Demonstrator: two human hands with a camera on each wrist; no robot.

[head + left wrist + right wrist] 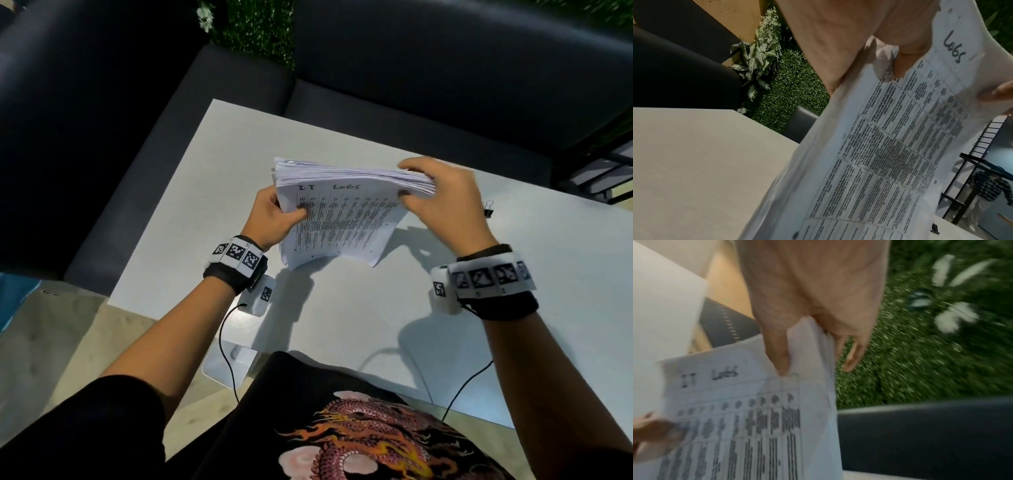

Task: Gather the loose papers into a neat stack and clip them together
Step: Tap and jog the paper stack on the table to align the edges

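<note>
Over table (513, 274), papers (342, 222) between both grips.

White table (513, 308), bare top. Dark sofa (445, 68) wraps it from 9 round to 2 o'clock, seat edge against the table's far side. Green hedge wall (260, 31) at 12, white-striped leafy plant (756, 55) in front of it. Black cable (226, 349) hangs off the table edge at 7. Black shirt with dragon print (370, 442) at 6. Black metal railing (972, 162) at 3, striped-top person (990, 188) behind it, blurred.
</note>
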